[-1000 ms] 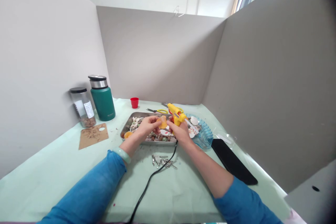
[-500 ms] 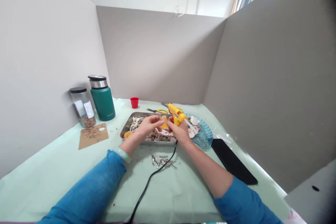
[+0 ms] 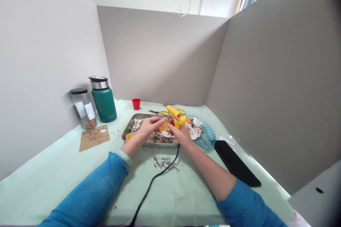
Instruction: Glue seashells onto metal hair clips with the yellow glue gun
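Observation:
My left hand [image 3: 149, 127] pinches an orange, shell-like piece [image 3: 163, 125] over the metal tray [image 3: 124, 135]. In my right hand [image 3: 182, 134] is a yellow glue gun [image 3: 176, 116], with a white glue stick [image 3: 192, 129] jutting from its rear toward me. The right thumb reaches close to the orange piece; whether it touches cannot be made out. Small shells and dried bits [image 3: 137, 124] fill the tray under both hands. A black cord [image 3: 153, 181] runs from below the right hand to the table's front edge.
Metal clips [image 3: 165, 163] lie before the tray. A blue scalloped plate [image 3: 210, 136] and a black flat object [image 3: 237, 165] are at right. Yellow-handled scissors [image 3: 163, 112] and a red cup [image 3: 136, 104] stand behind. Left are a green bottle [image 3: 103, 104], a jar [image 3: 84, 110] and brown card [image 3: 94, 137].
The glue gun has shifted slightly left and tilted a little. The right thumb has drawn slightly away from the orange piece, which shows more of its face now.

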{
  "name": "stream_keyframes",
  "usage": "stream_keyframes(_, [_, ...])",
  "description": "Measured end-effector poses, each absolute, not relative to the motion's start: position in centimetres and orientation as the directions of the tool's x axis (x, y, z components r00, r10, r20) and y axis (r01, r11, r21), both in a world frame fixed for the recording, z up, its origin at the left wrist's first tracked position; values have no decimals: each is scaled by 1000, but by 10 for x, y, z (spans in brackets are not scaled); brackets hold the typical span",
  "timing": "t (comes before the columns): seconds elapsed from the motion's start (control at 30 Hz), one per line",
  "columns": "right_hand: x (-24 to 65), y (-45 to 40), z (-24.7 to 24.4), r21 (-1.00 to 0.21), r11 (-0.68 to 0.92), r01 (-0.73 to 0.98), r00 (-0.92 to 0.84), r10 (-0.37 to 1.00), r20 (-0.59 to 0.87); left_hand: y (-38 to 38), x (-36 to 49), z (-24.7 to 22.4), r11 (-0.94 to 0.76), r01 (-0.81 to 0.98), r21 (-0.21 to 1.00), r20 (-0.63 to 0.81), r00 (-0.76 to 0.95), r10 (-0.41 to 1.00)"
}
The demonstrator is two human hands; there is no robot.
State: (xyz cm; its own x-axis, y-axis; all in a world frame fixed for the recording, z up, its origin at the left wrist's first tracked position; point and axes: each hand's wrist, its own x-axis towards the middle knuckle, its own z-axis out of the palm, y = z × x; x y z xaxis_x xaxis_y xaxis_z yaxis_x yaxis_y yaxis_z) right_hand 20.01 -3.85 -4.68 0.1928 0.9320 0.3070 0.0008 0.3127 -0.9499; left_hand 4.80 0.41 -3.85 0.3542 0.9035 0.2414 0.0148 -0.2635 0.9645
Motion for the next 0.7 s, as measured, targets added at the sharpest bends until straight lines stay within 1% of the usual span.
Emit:
stream_keyframes(0.13, [202, -36, -51, -936, 351, -16, 202, 918, 341, 3, 48, -38, -267, 17, 964, 246, 336, 909])
stream_keyframes(0.3, [203, -34, -52, -932, 359, -50, 231, 912, 338, 5, 48, -40, -279, 43, 959, 248, 343, 906])
stream_keyframes(0.7, [203, -32, -53, -937, 349, -25, 206, 919, 336, 7, 47, -43, -288, 43, 957, 251, 379, 891])
